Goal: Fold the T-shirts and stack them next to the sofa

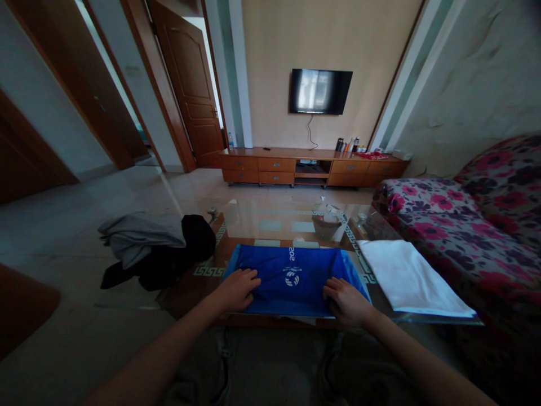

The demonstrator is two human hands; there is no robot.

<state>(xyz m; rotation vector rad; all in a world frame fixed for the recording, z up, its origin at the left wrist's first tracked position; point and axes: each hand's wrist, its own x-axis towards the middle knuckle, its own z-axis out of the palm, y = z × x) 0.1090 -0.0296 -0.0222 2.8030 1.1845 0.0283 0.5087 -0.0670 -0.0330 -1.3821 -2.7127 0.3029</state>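
Observation:
A folded blue shirt with a white round emblem and the digits "202" lies on the glass coffee table, lighter blue showing along its sides. My left hand is on its left side near the front edge, fingers curled on the fabric. On the right side, my right hand has its fingers bent in against the cloth. Both thumbs are mostly hidden. To the right of the shirt rests a folded white cloth, apart from it. Grey and black clothes are heaped at the table's left.
A floral sofa stands close on the right. Crumpled clear plastic is at the table's far side. Beyond the table are a low wooden TV cabinet holding bottles, a wall-mounted television and a wooden door.

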